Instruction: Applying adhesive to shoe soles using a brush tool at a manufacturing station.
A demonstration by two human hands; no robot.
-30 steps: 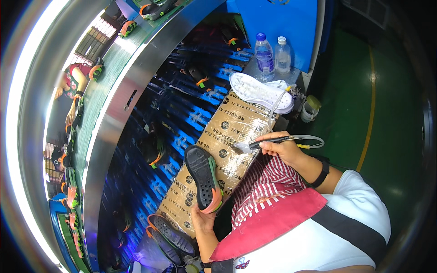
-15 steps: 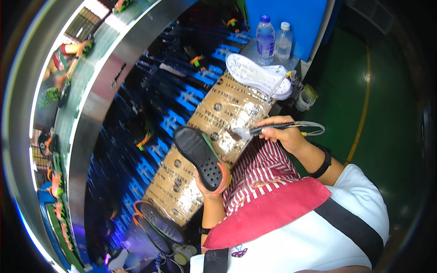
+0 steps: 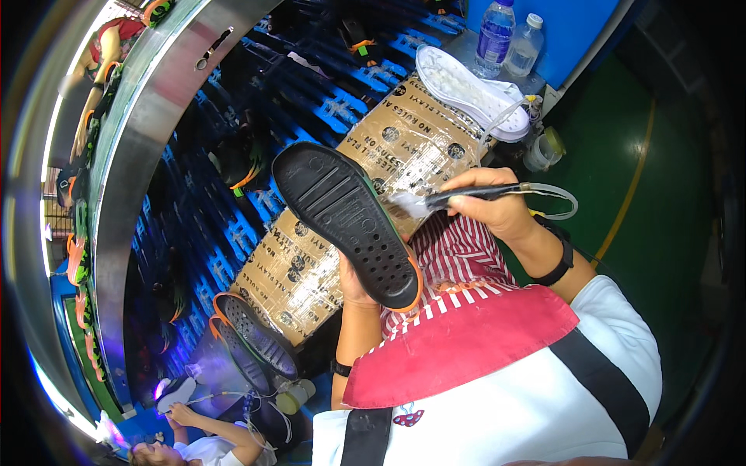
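Note:
My left hand (image 3: 354, 284) holds a black shoe sole (image 3: 342, 221) by its heel end, fingers mostly hidden behind it. The sole is tilted up, its hollowed inner face with rows of round holes showing and an orange rim along the heel. In my right hand (image 3: 499, 213) is a brush (image 3: 483, 191) with a black handle, pale bristles and a clear tube running from its back end. The bristle tip is beside the sole's right edge; whether they touch I cannot tell. Beneath both hands lies a cardboard-covered board (image 3: 291, 264) wrapped in clear tape.
White soles (image 3: 470, 89) lie at the board's far end, by two bottles (image 3: 509, 43). Two dark orange-rimmed soles (image 3: 252, 342) lie at its near-left end. Blue-slatted racks (image 3: 233, 225) and a curved metal-edged conveyor (image 3: 148, 147) are left. A co-worker (image 3: 206, 439) handles a sole lower left.
The sole has come up closer and turned more face-on. My right hand and brush have shifted slightly toward the sole's edge. The view has moved, and a co-worker now shows lower left.

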